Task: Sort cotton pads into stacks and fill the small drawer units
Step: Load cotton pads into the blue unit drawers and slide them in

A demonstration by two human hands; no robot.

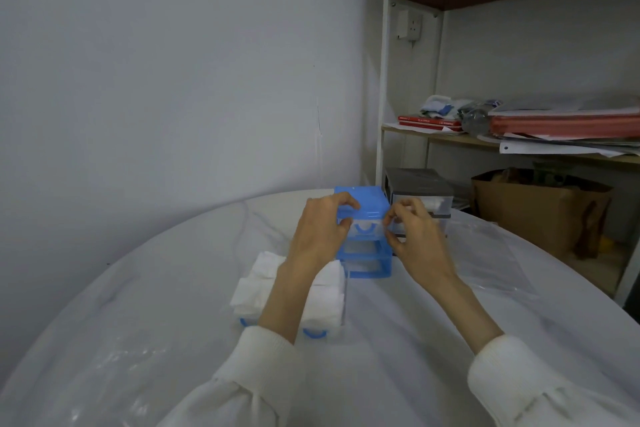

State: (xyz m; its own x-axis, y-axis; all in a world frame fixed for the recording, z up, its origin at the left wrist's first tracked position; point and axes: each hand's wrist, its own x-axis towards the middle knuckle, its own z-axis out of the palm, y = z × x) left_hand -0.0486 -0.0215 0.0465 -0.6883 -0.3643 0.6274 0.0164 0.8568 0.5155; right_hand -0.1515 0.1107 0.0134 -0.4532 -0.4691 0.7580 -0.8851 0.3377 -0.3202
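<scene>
A small blue drawer unit stands at the table's far middle. My left hand grips its upper left side, fingers curled over the top and thumb at the front. My right hand holds the unit's upper right corner with curled fingers. The top clear drawer with a blue handle sits in the unit; the two slots below look empty. Nearer me, two clear drawers lie on the table, piled with white cotton pads, partly hidden by my left forearm.
A grey drawer unit holding white pads stands right behind the blue one. A clear plastic bag lies to the right on the white table. A shelf with papers and a brown bag stand beyond the table's right edge.
</scene>
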